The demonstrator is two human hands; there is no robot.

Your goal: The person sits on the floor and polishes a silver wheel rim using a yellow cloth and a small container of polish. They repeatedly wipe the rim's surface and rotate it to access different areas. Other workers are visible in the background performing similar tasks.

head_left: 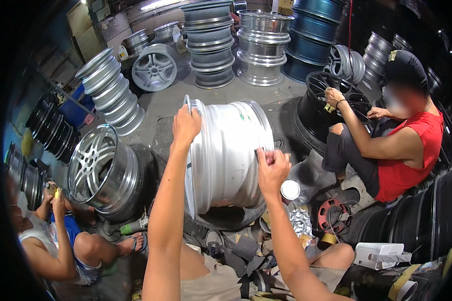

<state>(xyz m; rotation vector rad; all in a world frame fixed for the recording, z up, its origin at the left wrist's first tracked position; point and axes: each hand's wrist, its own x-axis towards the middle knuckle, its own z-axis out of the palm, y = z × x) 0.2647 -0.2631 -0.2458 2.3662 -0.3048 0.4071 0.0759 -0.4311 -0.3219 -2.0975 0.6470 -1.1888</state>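
A silver wheel rim (231, 155) lies on its side in front of me, its barrel facing up, with a tyre (231, 219) under it. My left hand (187, 126) is closed around the rim's left lip near the top. At the barrel's right side, my right hand (273, 171) is closed in a pinch against the surface. A small dark bit shows at its fingertips, too little to name. Faint markings and a green spot show on the pale barrel. A white round tub (290, 190) stands just below my right hand.
On the right, a person in a red top (412, 155) works at a black rim (336, 95). Another person (50, 241) sits at left near a polished rim (93, 163). Stacked rims (208, 45) line the back. A red cable reel (333, 215) and a white container (379, 255) lie at right.
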